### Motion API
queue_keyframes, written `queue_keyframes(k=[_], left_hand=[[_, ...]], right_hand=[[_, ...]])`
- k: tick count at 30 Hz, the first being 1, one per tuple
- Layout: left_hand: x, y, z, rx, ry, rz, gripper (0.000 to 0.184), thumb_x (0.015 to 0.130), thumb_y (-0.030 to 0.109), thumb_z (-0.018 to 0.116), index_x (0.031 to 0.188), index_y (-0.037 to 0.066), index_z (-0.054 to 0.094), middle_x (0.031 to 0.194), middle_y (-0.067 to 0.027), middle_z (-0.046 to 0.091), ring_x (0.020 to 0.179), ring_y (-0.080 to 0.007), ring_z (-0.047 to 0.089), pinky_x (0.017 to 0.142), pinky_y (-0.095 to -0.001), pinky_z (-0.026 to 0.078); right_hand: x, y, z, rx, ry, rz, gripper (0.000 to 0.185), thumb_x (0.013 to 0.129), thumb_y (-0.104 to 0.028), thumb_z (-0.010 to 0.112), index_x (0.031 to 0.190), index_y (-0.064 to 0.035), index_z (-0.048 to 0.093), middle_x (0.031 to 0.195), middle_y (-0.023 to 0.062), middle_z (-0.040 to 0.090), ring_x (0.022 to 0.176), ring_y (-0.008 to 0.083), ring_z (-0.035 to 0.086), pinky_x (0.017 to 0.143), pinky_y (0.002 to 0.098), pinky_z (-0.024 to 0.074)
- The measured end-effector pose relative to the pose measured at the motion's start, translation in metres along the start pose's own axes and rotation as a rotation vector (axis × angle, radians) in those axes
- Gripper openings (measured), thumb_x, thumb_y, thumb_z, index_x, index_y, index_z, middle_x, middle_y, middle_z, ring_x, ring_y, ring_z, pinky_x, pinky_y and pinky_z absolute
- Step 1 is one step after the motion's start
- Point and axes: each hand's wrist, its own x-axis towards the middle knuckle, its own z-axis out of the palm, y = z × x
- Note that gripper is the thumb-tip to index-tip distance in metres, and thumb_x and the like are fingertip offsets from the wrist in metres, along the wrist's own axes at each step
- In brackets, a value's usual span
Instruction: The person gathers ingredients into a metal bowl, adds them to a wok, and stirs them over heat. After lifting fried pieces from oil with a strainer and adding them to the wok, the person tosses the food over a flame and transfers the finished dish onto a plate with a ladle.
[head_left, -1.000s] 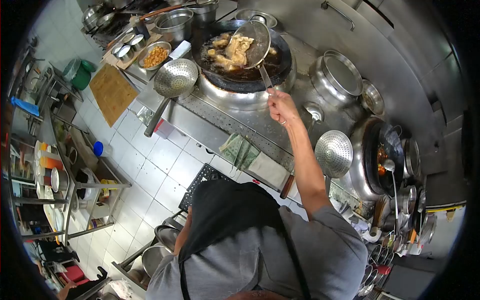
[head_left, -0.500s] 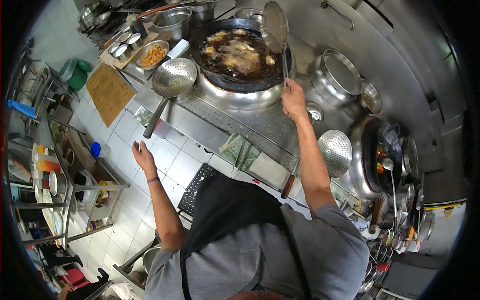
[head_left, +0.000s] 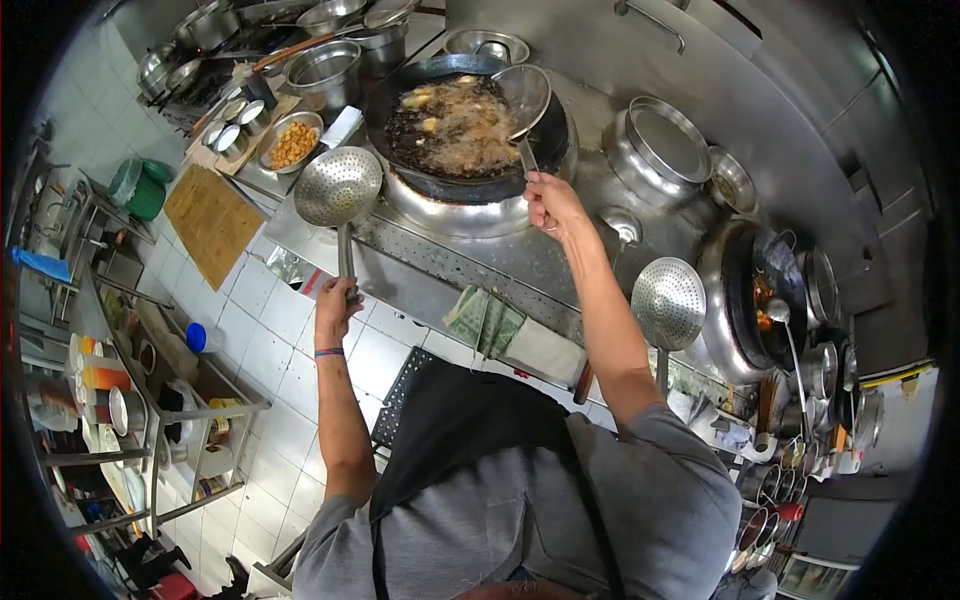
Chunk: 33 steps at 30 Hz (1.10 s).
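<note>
My right hand point(head_left: 555, 207) grips the handle of a round mesh strainer point(head_left: 524, 97). The strainer's head is over the right side of a large wok point(head_left: 385, 140), where dark oil point(head_left: 440, 140) bubbles and foams around pale golden pieces of food point(head_left: 417, 101). Lower left, my left hand point(head_left: 335, 308) is closed round the end of the handle of a perforated ladle point(head_left: 339, 186). That ladle's wide bowl is beside the wok, at the front edge of the steel counter point(head_left: 420, 250).
A bowl of fried pieces point(head_left: 293, 146) and steel pots point(head_left: 325, 76) stand left of the wok. To the right are a steel pot point(head_left: 668, 140), another perforated ladle point(head_left: 668, 304) and a second wok point(head_left: 740, 300) with food. Cloths point(head_left: 485, 320) lie along the front edge.
My left hand has moved up and taken hold of the perforated ladle's handle. The mesh strainer in my right hand has come down and left, from raised to over the oil.
</note>
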Motion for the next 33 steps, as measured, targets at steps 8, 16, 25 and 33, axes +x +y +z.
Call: queue_keyframes(k=[8,16,25,33], left_hand=[[0.019,0.02,0.029,-0.834,-0.385,-0.31,0.016,0.092,0.012,0.061,0.102,0.001,0.056,0.074,0.0,0.054,0.055,-0.008,0.049,0.046,-0.0228,0.041],[-0.118,0.091,0.054,-0.341,-0.206,0.115,0.039,0.087,0.005,0.059,0.122,-0.004,0.045,0.067,-0.0041,0.049,0.047,-0.0135,0.049,0.038,-0.029,0.043],[-0.105,0.122,0.111,-0.204,-0.232,0.133,0.027,0.085,0.003,0.066,0.103,0.0,0.046,0.068,-0.0068,0.054,0.047,-0.0164,0.055,0.037,-0.0337,0.047],[-0.065,0.135,0.161,-0.13,-0.222,0.077,0.014,0.083,0.003,0.065,0.09,0.0,0.053,0.068,-0.0072,0.055,0.051,-0.0177,0.056,0.039,-0.0354,0.047]], right_hand=[[0.014,-0.001,-0.007,0.278,-0.264,0.066,0.02,0.101,-0.004,0.05,0.121,-0.0069,0.053,0.072,-0.0014,0.051,0.041,0.003,0.037,0.031,0.0212,0.0276],[-0.044,-0.001,-0.007,0.213,-0.148,-0.037,0.018,0.102,-0.008,0.05,0.12,-0.01,0.053,0.068,-0.0037,0.048,0.042,0.0034,0.039,0.032,0.0218,0.0265],[-0.059,-0.002,-0.028,0.138,-0.118,-0.083,0.048,0.099,-0.006,0.053,0.145,-0.0003,0.041,0.073,-0.001,0.051,0.042,0.0045,0.037,0.032,0.0221,0.0267],[-0.097,-0.028,-0.009,0.07,-0.247,-0.081,0.053,0.098,-0.005,0.053,0.149,-0.0007,0.038,0.076,-0.0002,0.052,0.039,0.0044,0.035,0.03,0.0238,0.0257]])
